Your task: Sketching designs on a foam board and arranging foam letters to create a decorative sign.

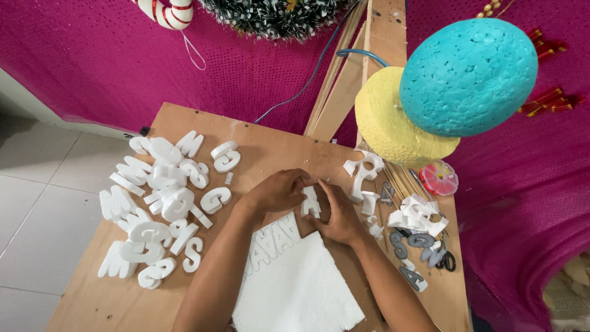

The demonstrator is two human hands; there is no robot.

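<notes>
Both my hands meet over the middle of a plywood table (270, 154). My left hand (278, 190) and my right hand (338, 215) pinch a small white foam letter (310, 201) between their fingers. Just below them lies a white foam sheet (295, 283) with letter outlines drawn along its upper edge. A heap of several cut white foam letters (161, 203) lies on the left part of the table.
White foam offcuts (418, 215) and grey letter templates (418, 246) lie at the right, by a bundle of thin sticks. A turquoise foam ball (470, 77) and a yellow foam disc (387, 123) hang over the right edge. Magenta cloth surrounds the table; tiled floor lies left.
</notes>
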